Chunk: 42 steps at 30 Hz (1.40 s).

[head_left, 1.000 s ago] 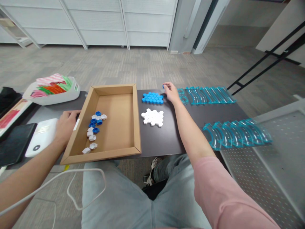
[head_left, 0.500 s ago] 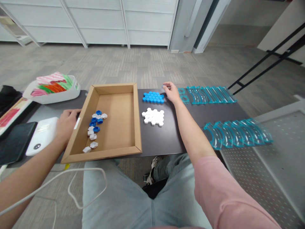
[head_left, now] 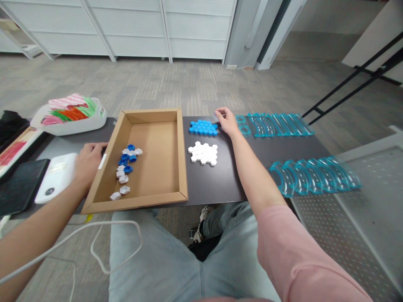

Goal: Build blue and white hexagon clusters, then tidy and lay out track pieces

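Observation:
My left hand lies on the table against the outer left side of a cardboard box, fingers stretched toward it and the tips partly hidden. Inside the box are several loose hexagonal pieces, blue and white. At the table's far edge, my right hand has its fingers curled together; anything in them is too small to make out. It is just right of a tight block of blue hexagonal pieces. A cluster of white hexagonal pieces sits nearer to me.
Clear teal-edged plastic track pieces lie in a back row and a front row at right. To the left are a white basket of colourful strips, a white device and a black tablet. A white cable crosses my lap.
Almost nothing differs. Both hands and all the pieces keep their places; the view has shifted very slightly.

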{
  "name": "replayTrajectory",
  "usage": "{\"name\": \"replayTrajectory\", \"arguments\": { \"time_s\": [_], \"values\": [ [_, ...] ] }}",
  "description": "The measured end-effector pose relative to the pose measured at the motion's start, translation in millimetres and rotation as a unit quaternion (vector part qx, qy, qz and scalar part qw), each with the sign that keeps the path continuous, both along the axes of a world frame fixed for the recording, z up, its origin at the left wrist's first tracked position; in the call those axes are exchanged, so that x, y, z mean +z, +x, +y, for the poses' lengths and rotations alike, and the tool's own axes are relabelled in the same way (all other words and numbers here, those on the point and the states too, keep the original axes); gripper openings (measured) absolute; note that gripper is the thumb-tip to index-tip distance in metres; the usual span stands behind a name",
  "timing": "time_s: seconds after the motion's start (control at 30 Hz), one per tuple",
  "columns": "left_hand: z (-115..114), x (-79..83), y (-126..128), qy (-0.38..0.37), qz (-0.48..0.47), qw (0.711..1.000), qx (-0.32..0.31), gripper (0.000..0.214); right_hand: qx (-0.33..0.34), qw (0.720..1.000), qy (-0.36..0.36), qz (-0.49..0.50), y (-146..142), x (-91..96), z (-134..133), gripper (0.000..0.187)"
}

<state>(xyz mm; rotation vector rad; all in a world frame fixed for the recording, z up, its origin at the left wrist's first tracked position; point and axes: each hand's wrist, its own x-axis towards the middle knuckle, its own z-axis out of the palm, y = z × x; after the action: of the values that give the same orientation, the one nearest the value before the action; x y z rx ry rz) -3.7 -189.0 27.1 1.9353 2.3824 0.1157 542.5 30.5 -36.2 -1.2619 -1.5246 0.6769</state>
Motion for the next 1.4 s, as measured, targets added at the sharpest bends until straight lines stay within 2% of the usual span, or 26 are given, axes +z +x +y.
{"name": "replayTrajectory", "arguments": {
  "time_s": [0.47,0.73,1.03,1.4],
  "values": [
    [3.4,-7.1,-8.4,0.015,0.005,1.000,-0.011,0.067,0.019,1.000,0.006,-0.022,2.5,-2.4,1.9,0.030],
    [1.5,-3.8,-4.7,0.006,-0.001,1.000,-0.001,0.067,0.015,0.999,-0.001,-0.031,1.1,2.2,-3.1,0.031],
    [-1.0,-0.1,0.5,0.010,-0.002,1.000,-0.002,0.067,0.013,0.999,-0.013,-0.033,-3.4,8.2,-9.1,0.040],
    [-2.0,3.6,4.0,0.000,-0.006,1.000,0.000,0.066,0.018,0.999,-0.012,-0.026,-3.6,11.5,-10.6,0.025]
  ]
}}
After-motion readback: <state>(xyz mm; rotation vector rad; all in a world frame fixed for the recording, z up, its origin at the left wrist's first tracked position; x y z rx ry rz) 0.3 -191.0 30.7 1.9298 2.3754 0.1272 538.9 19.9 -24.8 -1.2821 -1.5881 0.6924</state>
